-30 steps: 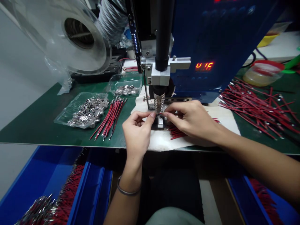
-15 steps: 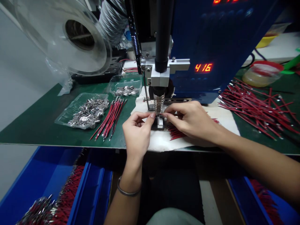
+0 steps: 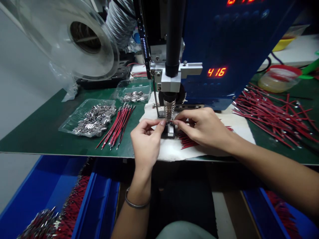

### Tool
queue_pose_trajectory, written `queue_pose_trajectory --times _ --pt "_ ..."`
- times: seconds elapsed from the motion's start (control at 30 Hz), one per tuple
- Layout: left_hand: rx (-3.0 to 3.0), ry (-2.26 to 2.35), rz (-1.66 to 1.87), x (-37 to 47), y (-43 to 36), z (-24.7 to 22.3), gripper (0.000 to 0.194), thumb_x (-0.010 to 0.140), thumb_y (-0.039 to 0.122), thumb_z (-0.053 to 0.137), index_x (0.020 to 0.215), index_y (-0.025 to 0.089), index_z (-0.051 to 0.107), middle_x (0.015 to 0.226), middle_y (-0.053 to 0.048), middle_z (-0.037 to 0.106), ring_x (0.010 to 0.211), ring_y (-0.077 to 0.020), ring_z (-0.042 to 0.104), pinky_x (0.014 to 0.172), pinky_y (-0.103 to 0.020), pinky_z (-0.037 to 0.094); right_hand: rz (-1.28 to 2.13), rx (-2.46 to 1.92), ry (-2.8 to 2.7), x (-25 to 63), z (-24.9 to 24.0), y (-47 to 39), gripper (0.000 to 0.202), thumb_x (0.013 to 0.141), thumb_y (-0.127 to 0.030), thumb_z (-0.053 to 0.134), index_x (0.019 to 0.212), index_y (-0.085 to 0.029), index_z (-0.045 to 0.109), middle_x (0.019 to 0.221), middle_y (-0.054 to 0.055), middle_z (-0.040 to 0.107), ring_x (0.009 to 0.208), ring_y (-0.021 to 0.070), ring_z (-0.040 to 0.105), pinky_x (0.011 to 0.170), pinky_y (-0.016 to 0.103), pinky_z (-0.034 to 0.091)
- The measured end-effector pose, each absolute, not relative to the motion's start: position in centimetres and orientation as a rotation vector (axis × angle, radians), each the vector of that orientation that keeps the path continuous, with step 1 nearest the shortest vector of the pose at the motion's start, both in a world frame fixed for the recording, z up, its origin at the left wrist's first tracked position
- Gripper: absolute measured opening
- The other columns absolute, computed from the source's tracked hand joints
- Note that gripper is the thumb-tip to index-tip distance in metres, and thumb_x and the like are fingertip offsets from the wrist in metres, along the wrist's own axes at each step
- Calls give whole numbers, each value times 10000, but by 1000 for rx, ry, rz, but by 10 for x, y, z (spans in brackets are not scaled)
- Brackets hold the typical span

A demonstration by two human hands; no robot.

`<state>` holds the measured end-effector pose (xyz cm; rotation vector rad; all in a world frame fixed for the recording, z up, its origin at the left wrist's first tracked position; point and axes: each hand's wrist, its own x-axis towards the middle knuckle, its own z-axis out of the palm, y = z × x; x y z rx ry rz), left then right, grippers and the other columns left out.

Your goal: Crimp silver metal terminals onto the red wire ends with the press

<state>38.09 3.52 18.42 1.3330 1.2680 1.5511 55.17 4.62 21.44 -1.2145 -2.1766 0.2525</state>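
Both my hands meet under the spring-wrapped tip (image 3: 169, 110) of a bench soldering machine, one on each side of its small metal block (image 3: 170, 130). My left hand (image 3: 147, 137) is closed in a pinch of thumb and forefinger; whatever sits between them is too small to make out. From the right, my right hand (image 3: 201, 127) pinches what looks like the end of a thin red wire, mostly hidden by the fingers. Beneath that palm, a row of red wires (image 3: 187, 141) lies on a white cloth (image 3: 171, 151).
Left of the cloth lie a bundle of red and black wires (image 3: 117, 126) and clear trays (image 3: 72, 124) of small metal cylinders. A heap of red wires (image 3: 276, 116) and a red-lidded tub (image 3: 279, 78) are right. Blue bins (image 3: 99, 199) sit below the table edge. The machine's blue housing (image 3: 224, 39) rises behind.
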Motion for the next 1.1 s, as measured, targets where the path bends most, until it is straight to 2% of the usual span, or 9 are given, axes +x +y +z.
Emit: queue_pose_trajectory --times 0.27,0.57,0.87,1.1 --pt "1311 1270 1551 382 35 185 187 739 299 748 751 129 671 766 -54 688 635 -114 595 587 -210 451 251 -1214 -2181 553 214 46 180 878 -252 561 849 -152 707 759 14 697 589 106 562 578 235 339" --pt "1340 1273 1534 381 34 185 189 762 302 731 777 128 660 776 -49 688 644 -112 591 594 -204 449 199 -1084 -2203 555 209 49 163 887 -218 561 888 -143 706 841 30 705 695 128 611 649 232 393" --pt "1296 1248 1524 381 33 184 193 767 322 726 776 142 656 743 -35 665 565 -87 535 537 -195 419 164 -1002 -2220 557 211 49 127 855 -178 603 904 -143 715 800 20 695 652 112 591 631 222 402" --pt "1347 1243 1553 380 33 182 196 775 316 718 782 131 654 751 -45 664 634 -111 571 584 -208 427 168 -1027 -2374 560 211 49 227 943 -231 487 948 -133 692 867 59 697 730 147 614 664 249 402"
